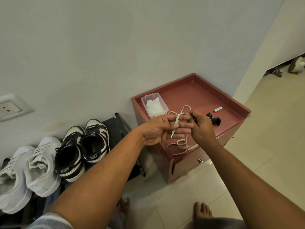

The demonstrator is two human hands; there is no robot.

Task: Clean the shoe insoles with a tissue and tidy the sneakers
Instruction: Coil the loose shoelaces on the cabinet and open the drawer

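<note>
A white shoelace runs across the fingers of my left hand, which are held out straight, with my thumb pressing the lace against them. My right hand pinches the lace just right of those fingers, above the red cabinet. The rest of the lace hangs in loops on the cabinet top. A pair of black-and-white sneakers and a pair of white sneakers stand on a low rack to the left. A clear box of white tissues sits at the cabinet's back left corner.
On the cabinet top lie a small white tube and a black clip-like object. A wall socket is at far left. My bare feet stand on pale floor tiles. A dark shoe rack stands beside the cabinet.
</note>
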